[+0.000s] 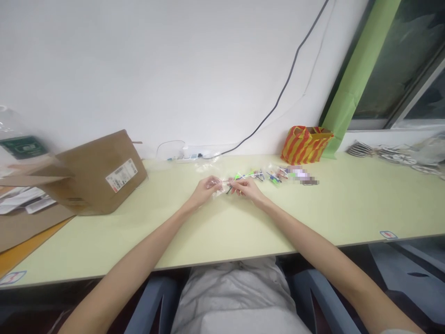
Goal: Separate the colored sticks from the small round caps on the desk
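My left hand [207, 189] is closed on a clear plastic bag [216, 186], pinching it above the pale green table [194, 236]. Close to its right, my right hand [246, 188] has its fingers pinched together at the bag's other side, beside a thin dark piece [229, 189]. What exactly lies between the right fingertips is too small to tell. Small green, blue and white pieces [255, 175] lie just behind and to the right of my right hand. Farther right sits another small group of coloured pieces [274, 178].
An open cardboard box [100, 181] stands at the left beside papers [24, 199]. A power strip [189, 158] with a black cable lies by the wall. A red-and-yellow striped bag [303, 146] stands behind, and stacked reels [396, 155] lie far right.
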A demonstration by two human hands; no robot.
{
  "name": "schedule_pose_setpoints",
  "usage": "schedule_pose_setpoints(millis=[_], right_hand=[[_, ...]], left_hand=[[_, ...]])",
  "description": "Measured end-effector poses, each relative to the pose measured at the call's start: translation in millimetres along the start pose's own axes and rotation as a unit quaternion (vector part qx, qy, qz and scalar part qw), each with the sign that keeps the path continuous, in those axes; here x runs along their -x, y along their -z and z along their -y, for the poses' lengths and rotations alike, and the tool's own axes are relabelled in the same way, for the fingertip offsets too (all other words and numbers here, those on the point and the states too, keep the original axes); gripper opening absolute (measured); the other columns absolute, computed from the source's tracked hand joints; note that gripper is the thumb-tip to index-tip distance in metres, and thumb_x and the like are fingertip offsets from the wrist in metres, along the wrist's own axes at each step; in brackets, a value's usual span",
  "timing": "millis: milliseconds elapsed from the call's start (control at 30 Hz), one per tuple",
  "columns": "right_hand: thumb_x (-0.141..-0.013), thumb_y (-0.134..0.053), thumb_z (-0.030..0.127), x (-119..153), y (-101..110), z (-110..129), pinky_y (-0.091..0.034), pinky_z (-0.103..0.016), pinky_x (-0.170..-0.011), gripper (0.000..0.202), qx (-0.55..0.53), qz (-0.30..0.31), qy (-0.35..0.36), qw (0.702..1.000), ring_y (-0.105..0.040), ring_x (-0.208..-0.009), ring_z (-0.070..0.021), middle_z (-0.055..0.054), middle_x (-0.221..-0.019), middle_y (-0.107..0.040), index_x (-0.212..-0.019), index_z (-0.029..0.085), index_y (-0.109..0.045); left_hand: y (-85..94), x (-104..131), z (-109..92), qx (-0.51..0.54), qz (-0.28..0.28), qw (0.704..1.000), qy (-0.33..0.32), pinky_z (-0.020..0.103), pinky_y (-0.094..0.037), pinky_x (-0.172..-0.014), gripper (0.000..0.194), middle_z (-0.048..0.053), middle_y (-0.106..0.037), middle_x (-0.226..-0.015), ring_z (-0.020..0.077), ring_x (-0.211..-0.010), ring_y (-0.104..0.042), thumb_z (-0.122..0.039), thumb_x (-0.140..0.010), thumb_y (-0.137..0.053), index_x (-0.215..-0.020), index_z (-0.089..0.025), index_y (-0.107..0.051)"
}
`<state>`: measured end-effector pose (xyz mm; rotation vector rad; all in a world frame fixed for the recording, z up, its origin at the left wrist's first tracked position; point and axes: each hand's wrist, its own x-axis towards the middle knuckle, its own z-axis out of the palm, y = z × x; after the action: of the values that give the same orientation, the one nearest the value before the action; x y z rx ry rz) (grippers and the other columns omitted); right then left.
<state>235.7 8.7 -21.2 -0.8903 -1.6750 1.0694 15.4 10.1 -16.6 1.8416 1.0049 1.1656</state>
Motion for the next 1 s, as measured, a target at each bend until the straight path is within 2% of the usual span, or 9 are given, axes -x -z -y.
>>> schedule_pose_setpoints(millis=[100,167,267,333,467,567,633,767,1000], right_hand=[[-0.082,-0.066,0.06,-1,-3,0,-0.043,-0.028,-0.064,0.042,-0.009,0.0,0.028,1.0,-0.057,-0.067,-0.0163,-0.004,-0.076,-0.072,-0.083,0.019,-0.078],[-0.081,-0.069,0.056,-2,-3,-1,-0.044,-0.028,-0.07,0.038,-0.006,-0.027,0.049,0.998,-0.059,-0.073,-0.0173,-0.004,-0.079,-0.073,-0.084,0.019,-0.076],[-0.079,-0.071,0.053,-5,0,-3,-0.043,-0.028,-0.069,0.036,0.008,-0.07,0.046,0.996,-0.058,-0.071,-0.0169,-0.003,-0.072,-0.069,-0.073,0.018,-0.072],[-0.079,-0.07,0.052,-5,1,-3,-0.042,-0.028,-0.067,0.036,0.005,-0.076,0.025,0.997,-0.057,-0.069,-0.0165,-0.002,-0.067,-0.067,-0.068,0.017,-0.07],[-0.08,-0.069,0.052,-3,-1,2,-0.042,-0.027,-0.066,0.034,-0.027,-0.08,0.01,0.996,-0.057,-0.068,-0.0154,-0.002,-0.071,-0.067,-0.078,0.018,-0.071],[-0.082,-0.067,0.053,-2,0,3,-0.043,-0.026,-0.065,0.035,-0.037,-0.1,0.004,0.994,-0.058,-0.07,-0.0155,-0.003,-0.079,-0.069,-0.088,0.019,-0.071],[-0.083,-0.064,0.054,-3,2,0,-0.044,-0.027,-0.065,0.034,-0.039,-0.125,-0.002,0.991,-0.058,-0.071,-0.0159,-0.004,-0.081,-0.07,-0.083,0.02,-0.068],[-0.081,-0.065,0.05,-8,9,-8,-0.044,-0.027,-0.064,0.031,-0.038,-0.173,-0.011,0.984,-0.058,-0.072,-0.0164,-0.004,-0.076,-0.068,-0.071,0.02,-0.063],[-0.074,-0.072,0.048,-15,20,-11,-0.045,-0.028,-0.061,0.032,-0.025,-0.21,0.001,0.977,-0.057,-0.061,-0.0154,-0.003,-0.067,-0.067,-0.08,0.017,-0.069]], left_hand=[[-3.2,3,0,0.008,0.047,0.999,0.015,0.027,-0.048,-0.063,0.032,0.003,-0.068,-0.072,0.0152,-0.065,-0.062,-0.047,-0.084,-0.072,-0.088,-0.016,-0.067],[-4.0,4,1,0.011,0.053,0.998,0.027,0.025,-0.044,-0.056,0.031,0.0,-0.063,-0.063,0.0129,-0.056,-0.056,-0.046,-0.083,-0.073,-0.086,-0.015,-0.069],[-1.4,2,1,0.023,0.016,0.999,0.036,0.024,-0.04,-0.052,0.031,-0.002,-0.056,-0.054,0.0102,-0.049,-0.048,-0.045,-0.08,-0.076,-0.085,-0.015,-0.071],[2.0,0,0,0.047,-0.014,0.998,0.036,0.024,-0.039,-0.051,0.033,-0.003,-0.052,-0.052,0.0094,-0.048,-0.045,-0.048,-0.081,-0.075,-0.084,-0.015,-0.071],[8.5,-1,0,0.065,-0.007,0.997,0.037,0.024,-0.038,-0.048,0.037,-0.004,-0.046,-0.05,0.009,-0.045,-0.042,-0.052,-0.084,-0.069,-0.083,-0.015,-0.072],[10.1,1,1,0.046,0.025,0.998,0.041,0.024,-0.04,-0.049,0.033,-0.004,-0.046,-0.05,0.0087,-0.045,-0.04,-0.049,-0.085,-0.069,-0.08,-0.016,-0.071],[9.4,2,1,0.038,0.04,0.998,0.044,0.024,-0.04,-0.05,0.032,-0.004,-0.046,-0.049,0.0089,-0.046,-0.039,-0.047,-0.085,-0.068,-0.077,-0.017,-0.069],[6.4,3,0,0.028,0.056,0.997,0.049,0.024,-0.04,-0.051,0.036,-0.003,-0.047,-0.049,0.0096,-0.046,-0.042,-0.048,-0.086,-0.067,-0.067,-0.018,-0.061],[5.8,1,1,0.025,0.093,0.995,0.039,0.025,-0.042,-0.052,0.04,-0.002,-0.053,-0.051,0.0105,-0.047,-0.047,-0.053,-0.089,-0.064,-0.071,-0.018,-0.058]])
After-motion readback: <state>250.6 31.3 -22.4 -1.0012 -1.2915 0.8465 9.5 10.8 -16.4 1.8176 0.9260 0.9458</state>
